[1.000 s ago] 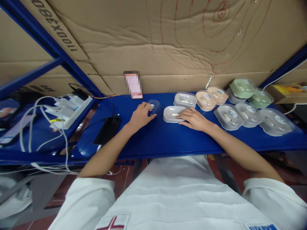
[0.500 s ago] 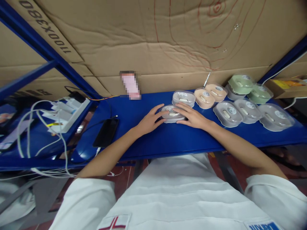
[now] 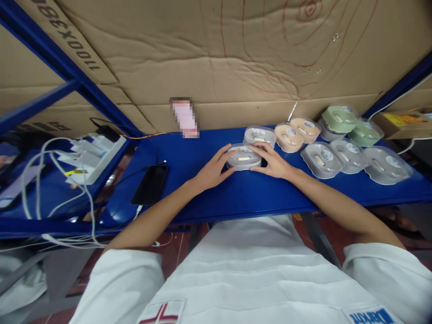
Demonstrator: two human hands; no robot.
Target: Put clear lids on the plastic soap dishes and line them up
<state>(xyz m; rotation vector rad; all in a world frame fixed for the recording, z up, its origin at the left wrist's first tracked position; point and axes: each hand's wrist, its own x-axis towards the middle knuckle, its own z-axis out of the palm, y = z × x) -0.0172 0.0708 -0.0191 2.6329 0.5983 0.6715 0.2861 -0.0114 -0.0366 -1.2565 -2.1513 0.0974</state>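
Observation:
A grey plastic box with a clear cover, a round sticker and a pale oblong piece on top, sits on the blue table between my hands. My left hand is curved round its left end, thumb at the near edge and fingers at the far side. Its right end is held by my right hand in the same way, with fingers partly over the cover. Just behind stands another grey box. To the right of that are two peach boxes of the same shape.
Several grey boxes and green boxes stand on the right of the blue table. A black phone with a cable lies left. Further left is a white power strip with cords. A cardboard wall rises behind.
My fingers have drawn back from the top of the grey box toward its two ends, so more of the cover shows. The other boxes stay put; the view has shifted slightly.

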